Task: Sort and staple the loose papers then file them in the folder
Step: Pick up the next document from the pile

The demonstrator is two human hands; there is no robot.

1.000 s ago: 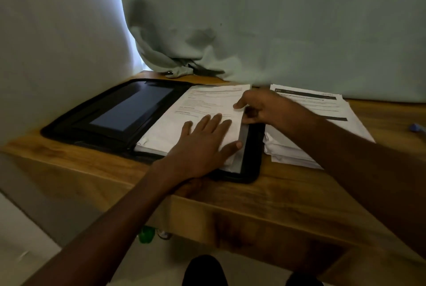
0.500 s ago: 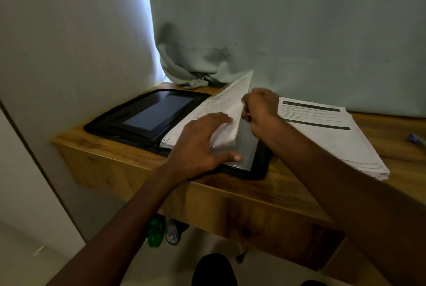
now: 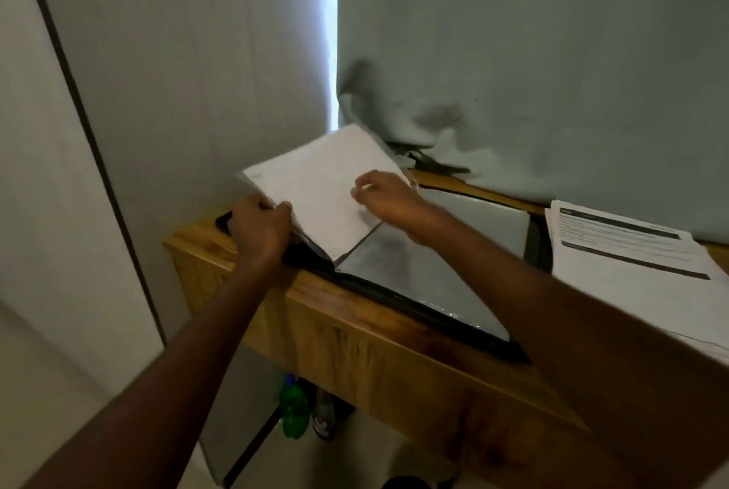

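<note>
A black folder (image 3: pixel 426 311) lies open on the wooden desk (image 3: pixel 378 362), a shiny clear sleeve showing on its right half. A white paper bundle (image 3: pixel 319 181) has been turned over onto the left half, blank side up. My left hand (image 3: pixel 262 228) grips the bundle's near left edge, fingers curled round it. My right hand (image 3: pixel 388 196) rests on the bundle's right side with fingers bent; I cannot see whether it pinches the page. A stack of loose printed papers (image 3: pixel 627 252) lies to the right of the folder.
A grey curtain (image 3: pixel 513 74) hangs behind the desk, bunched at the back left corner. A green bottle (image 3: pixel 294 407) and a second bottle stand on the floor under the desk. The wall is close on the left.
The paper bundle has flipped from the folder's right half over to the left, uncovering the clear sleeve. My left hand moved left to grip its edge. The view shifted right and up.
</note>
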